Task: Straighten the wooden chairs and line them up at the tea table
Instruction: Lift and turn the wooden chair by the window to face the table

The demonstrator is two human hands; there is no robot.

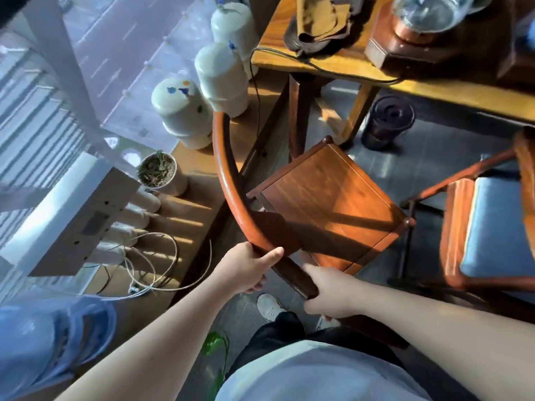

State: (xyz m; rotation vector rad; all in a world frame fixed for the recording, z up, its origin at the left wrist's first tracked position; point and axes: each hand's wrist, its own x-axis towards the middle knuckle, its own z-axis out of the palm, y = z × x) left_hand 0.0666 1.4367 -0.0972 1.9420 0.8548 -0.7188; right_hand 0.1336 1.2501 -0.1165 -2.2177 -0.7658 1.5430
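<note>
L hand [249, 267] & R hand [333, 293] both clamped on the curved back rail [228, 180] of a wooden chair [330, 204], close together w/ a short stretch of rail between them. L hand wraps the rail from the left, thumb laid along the top; R hand grips the darker, shadowed end of the rail, fingers curled under. Both forearms bare, reaching in from the bottom of the view.

Chair sits just in front of the person, seat bare wood, turned at an angle to the tea table [333, 68]; its far corner is near the table leg [298, 117], not under the top. Sun stripes across the seat.

Second wooden chair [460, 227] to the right, apart from the first, w/ a blue cushion [498, 227] on the seat.

On the table: a folded cloth [321, 18], a black cable [312, 63] trailing along the edge, a glass kettle [431, 10] on a wooden base. Dark round container [388, 120] on the floor below.

Left side: three white ceramic jars [223, 73] on a low wood platform, small potted plant [157, 169], loose white cables [153, 261]. White shoe [269, 306] visible under the hands.
</note>
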